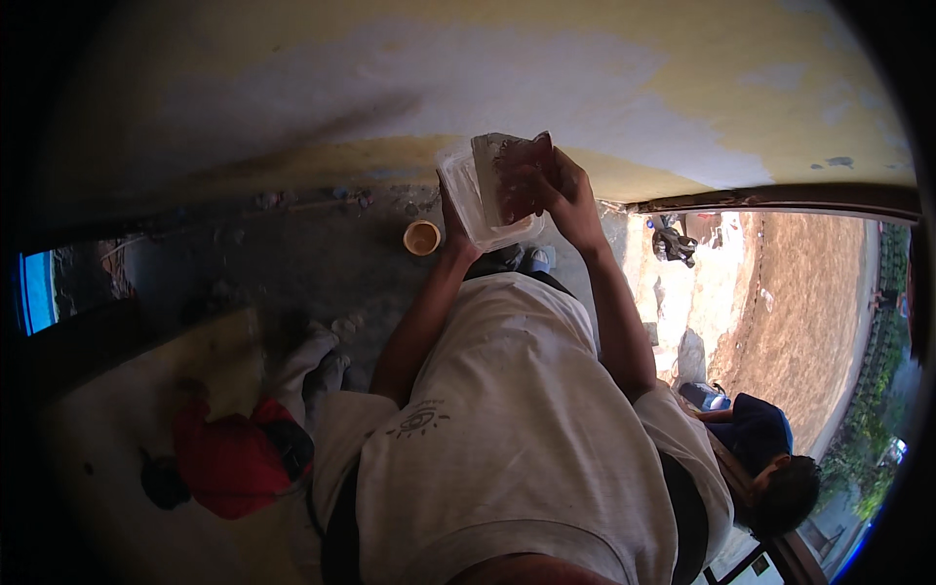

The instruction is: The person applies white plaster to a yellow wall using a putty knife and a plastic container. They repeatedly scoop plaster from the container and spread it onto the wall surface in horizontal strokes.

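Observation:
My left hand (454,220) grips a translucent white plastic tub (459,181) from its left side, with whitish smears visible inside. Over the tub's right part, my right hand (570,203) pinches a flat reddish-brown spreader (514,161) with a pale, whitish-smeared edge. The spreader is upright against the tub; whether it touches the material inside I cannot tell. Below and left of my hands, a small round orange container (422,225) stands on the grey floor.
A yellow-and-white patched wall (409,68) fills the top. A person in red (229,458) is at lower left, another in dark blue (756,417) at lower right. Dark bags (673,244) lie outside the bright doorway at right; small debris lines the wall's foot.

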